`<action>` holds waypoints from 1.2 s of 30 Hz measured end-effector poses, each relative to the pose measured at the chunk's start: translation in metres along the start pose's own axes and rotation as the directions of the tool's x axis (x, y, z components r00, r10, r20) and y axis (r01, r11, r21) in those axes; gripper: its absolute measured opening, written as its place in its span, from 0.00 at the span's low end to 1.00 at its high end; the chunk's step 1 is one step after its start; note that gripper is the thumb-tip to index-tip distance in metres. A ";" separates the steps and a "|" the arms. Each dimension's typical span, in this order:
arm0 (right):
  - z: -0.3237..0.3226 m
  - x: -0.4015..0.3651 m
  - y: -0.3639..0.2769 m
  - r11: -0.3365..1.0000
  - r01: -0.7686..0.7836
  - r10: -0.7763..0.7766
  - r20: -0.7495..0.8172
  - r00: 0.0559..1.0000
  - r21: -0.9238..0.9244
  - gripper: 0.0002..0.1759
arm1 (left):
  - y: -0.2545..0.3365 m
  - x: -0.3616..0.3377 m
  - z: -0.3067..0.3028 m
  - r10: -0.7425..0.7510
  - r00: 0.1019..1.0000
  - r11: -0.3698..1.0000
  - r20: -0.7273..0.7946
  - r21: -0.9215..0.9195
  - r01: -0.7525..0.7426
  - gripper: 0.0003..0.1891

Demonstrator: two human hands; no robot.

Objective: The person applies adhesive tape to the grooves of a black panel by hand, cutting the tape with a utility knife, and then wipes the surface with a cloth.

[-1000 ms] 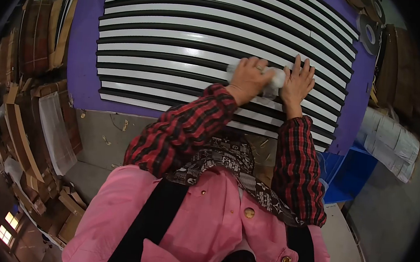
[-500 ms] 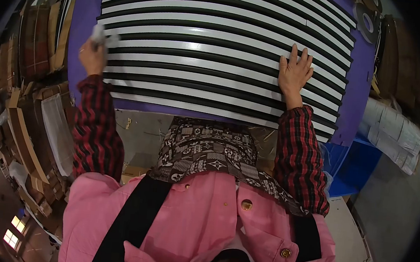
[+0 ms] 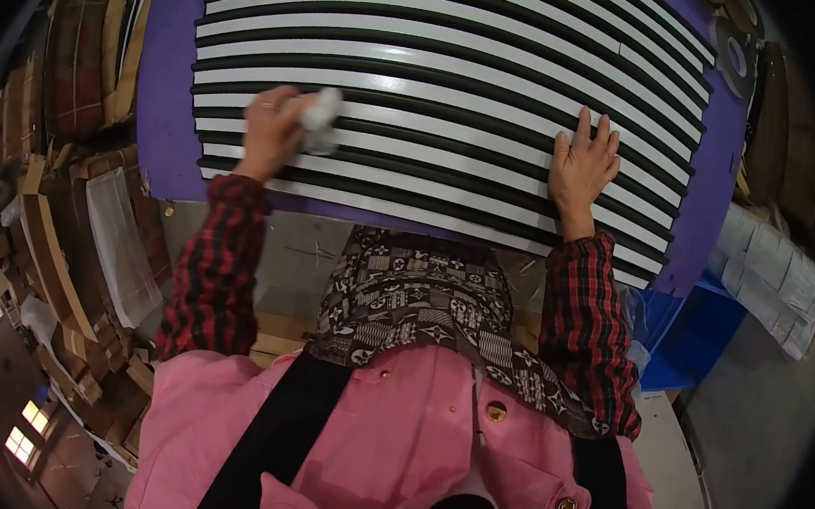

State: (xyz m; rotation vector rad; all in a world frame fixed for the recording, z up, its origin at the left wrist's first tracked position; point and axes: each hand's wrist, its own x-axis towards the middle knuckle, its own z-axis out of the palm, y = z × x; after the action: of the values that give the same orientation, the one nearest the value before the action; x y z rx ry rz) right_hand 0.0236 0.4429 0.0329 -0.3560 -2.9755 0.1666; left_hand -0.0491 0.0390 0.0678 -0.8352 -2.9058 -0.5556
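Observation:
Long white strips with black edging (image 3: pixel 438 122) lie side by side across a purple tabletop (image 3: pixel 170 69). My left hand (image 3: pixel 271 134) is closed around a crumpled white cloth (image 3: pixel 322 114), over the strips' left part near the front rows. Both hand and cloth are slightly blurred. Over on the right, my right hand (image 3: pixel 584 171) rests flat on the strips with its fingers stretched out and apart, holding nothing.
Rolls of tape (image 3: pixel 736 56) sit at the table's far right corner. Below the right edge stand a blue bin (image 3: pixel 696 340) and a plastic-wrapped white bundle (image 3: pixel 765 271). Cardboard pieces (image 3: pixel 60 258) are stacked along the left side.
My left hand has swept rightward with the cloth, from the strips' left ends inward over them. My right hand stays flat on the strips. The whole view has shifted slightly.

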 end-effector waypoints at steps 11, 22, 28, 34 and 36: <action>-0.004 -0.007 0.002 0.997 0.009 -0.006 -0.046 0.999 0.078 0.28 | 0.015 0.018 -0.024 -0.230 0.951 0.962 -0.205 -0.195 0.191 0.14; -0.004 -0.058 0.023 0.997 -0.061 0.056 -0.078 0.995 -0.053 0.27 | 0.140 0.015 0.070 0.195 0.979 0.964 -0.064 -0.173 -0.204 0.21; 0.002 -0.057 0.029 0.995 -0.052 0.042 -0.116 0.992 -0.083 0.27 | -0.081 -0.052 -0.037 0.036 0.997 0.999 0.065 0.024 -0.038 0.20; 0.009 -0.055 0.031 0.991 -0.086 0.071 -0.147 0.987 -0.101 0.27 | -0.174 -0.089 -0.061 -0.437 0.887 0.899 -0.151 -0.053 0.435 0.13; 0.007 -0.056 0.028 0.991 -0.103 0.088 -0.159 0.983 -0.090 0.27 | -0.058 -0.045 -0.063 -0.371 0.927 0.886 -0.052 -0.320 0.336 0.12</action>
State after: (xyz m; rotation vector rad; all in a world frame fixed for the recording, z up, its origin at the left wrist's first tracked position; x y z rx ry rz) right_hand 0.0825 0.4558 0.0159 -0.5002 -2.8205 0.0027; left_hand -0.0434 -0.0517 0.1006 -0.2691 -2.9197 -1.0681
